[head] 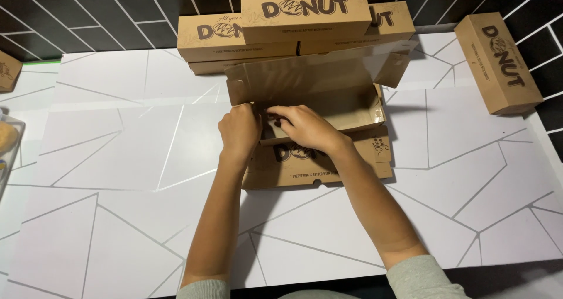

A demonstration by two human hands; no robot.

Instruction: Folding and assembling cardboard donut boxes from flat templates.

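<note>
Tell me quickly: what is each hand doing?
Left hand: closed on the front wall of the open brown cardboard box.
Right hand: gripping the same wall.

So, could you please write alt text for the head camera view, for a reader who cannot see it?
Two bare hands, left hand and right hand, fold the front wall of an open brown cardboard box on a white line-patterned table. Closed brown cardboard boxes are stacked behind it, with another one lying at the right.
</note>
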